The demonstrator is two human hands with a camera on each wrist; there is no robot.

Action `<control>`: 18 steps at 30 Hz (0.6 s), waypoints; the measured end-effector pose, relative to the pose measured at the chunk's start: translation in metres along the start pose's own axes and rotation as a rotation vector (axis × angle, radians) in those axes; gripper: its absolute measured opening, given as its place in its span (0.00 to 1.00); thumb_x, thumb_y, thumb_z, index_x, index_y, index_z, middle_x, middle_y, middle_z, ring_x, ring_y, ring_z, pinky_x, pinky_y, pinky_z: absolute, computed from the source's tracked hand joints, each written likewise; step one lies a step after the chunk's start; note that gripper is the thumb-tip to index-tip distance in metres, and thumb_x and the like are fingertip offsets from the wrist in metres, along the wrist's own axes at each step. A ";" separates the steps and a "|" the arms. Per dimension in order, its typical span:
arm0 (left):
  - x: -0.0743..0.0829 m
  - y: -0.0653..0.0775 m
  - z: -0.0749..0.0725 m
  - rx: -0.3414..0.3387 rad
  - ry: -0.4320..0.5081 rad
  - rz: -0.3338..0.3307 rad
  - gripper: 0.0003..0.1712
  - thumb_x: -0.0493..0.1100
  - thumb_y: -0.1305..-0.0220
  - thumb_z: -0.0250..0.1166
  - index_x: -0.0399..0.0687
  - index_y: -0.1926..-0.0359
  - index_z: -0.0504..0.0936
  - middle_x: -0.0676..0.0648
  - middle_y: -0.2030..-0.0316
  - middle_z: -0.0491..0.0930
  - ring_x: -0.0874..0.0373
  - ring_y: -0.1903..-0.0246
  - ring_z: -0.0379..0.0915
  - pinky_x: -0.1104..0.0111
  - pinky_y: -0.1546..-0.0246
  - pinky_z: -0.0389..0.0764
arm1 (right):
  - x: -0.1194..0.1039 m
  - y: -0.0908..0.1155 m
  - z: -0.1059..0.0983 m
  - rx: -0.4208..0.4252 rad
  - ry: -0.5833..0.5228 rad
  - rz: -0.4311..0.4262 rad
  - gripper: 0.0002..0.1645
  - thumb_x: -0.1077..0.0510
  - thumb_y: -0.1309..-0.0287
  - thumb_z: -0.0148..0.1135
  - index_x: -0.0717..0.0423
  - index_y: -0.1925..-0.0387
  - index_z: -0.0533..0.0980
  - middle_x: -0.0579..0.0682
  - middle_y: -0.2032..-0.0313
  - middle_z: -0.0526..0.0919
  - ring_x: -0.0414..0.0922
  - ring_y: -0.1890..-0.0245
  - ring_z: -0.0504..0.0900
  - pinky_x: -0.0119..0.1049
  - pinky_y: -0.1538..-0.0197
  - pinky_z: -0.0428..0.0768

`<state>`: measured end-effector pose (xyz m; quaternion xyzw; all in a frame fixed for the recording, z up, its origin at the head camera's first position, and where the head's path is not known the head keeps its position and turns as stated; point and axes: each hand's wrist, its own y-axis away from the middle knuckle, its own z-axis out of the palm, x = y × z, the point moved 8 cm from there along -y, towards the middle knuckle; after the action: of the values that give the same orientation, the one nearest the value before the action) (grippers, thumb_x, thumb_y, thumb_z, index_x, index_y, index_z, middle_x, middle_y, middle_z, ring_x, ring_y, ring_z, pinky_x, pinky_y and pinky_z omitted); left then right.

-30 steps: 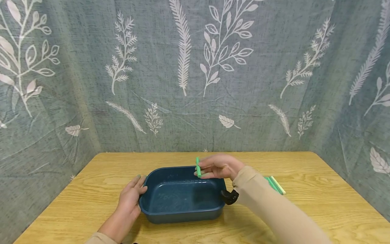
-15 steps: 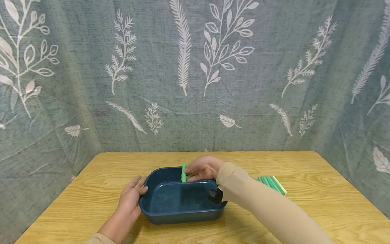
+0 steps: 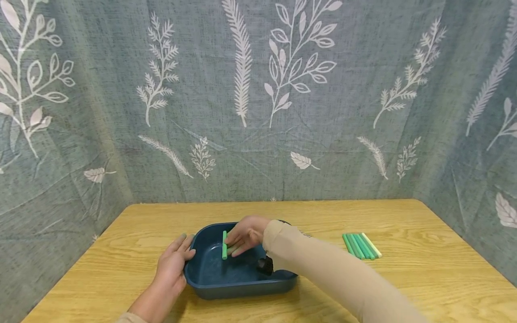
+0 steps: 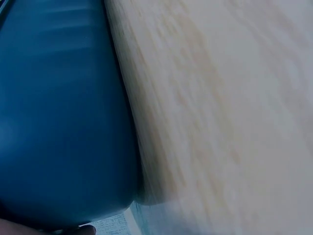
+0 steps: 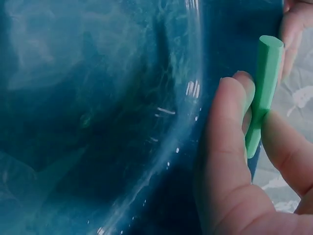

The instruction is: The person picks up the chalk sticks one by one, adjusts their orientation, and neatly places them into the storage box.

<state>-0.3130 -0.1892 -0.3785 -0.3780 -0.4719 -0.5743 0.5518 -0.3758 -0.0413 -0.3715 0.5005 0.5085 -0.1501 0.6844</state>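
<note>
Between thumb and fingers of my right hand is a green chalk stick, held lengthwise over the inside of a dark blue tub. The right wrist view shows the faceted chalk upright in the pinch, apart from the tub's floor. My left hand touches the tub's left side, its fingers fairly straight along the outer wall and the thumb near the rim. In the left wrist view the tub's outer wall fills the left, with fingertips at the bottom edge. My right arm hides part of the tub.
Several chalk sticks, green and pale yellow, lie side by side on the wooden table right of the tub. A grey-blue leaf-print curtain hangs behind and at both sides. The tub's inside has a glossy sheen with small bright reflections.
My right hand has moved left and lower with the chalk stick, from the tub's back right edge to over its left half. The left hand stays at the tub's side.
</note>
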 end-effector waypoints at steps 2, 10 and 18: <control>0.001 -0.001 -0.001 0.000 -0.005 -0.003 0.38 0.26 0.26 0.38 0.38 0.25 0.28 0.36 0.25 0.33 0.44 0.27 0.26 0.56 0.30 0.49 | 0.001 -0.005 0.005 -0.006 -0.001 0.018 0.12 0.70 0.34 0.56 0.74 0.52 0.76 0.61 0.64 0.80 0.59 0.45 0.78 0.46 0.43 0.77; 0.003 0.001 -0.003 0.010 -0.012 -0.003 0.37 0.27 0.26 0.38 0.39 0.25 0.28 0.37 0.25 0.34 0.44 0.27 0.26 0.57 0.30 0.50 | 0.005 -0.019 0.017 0.004 0.039 0.050 0.10 0.71 0.35 0.55 0.76 0.56 0.77 0.61 0.65 0.81 0.58 0.44 0.77 0.44 0.44 0.77; 0.000 0.001 0.000 -0.027 0.009 0.002 0.39 0.26 0.26 0.37 0.38 0.26 0.25 0.35 0.26 0.31 0.42 0.27 0.24 0.56 0.29 0.50 | 0.013 -0.026 0.028 -0.015 0.060 0.093 0.05 0.73 0.36 0.54 0.71 0.67 0.76 0.61 0.68 0.79 0.59 0.42 0.76 0.46 0.42 0.76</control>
<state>-0.3124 -0.1892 -0.3782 -0.3834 -0.4615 -0.5816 0.5493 -0.3734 -0.0723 -0.3972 0.5228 0.5060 -0.0994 0.6788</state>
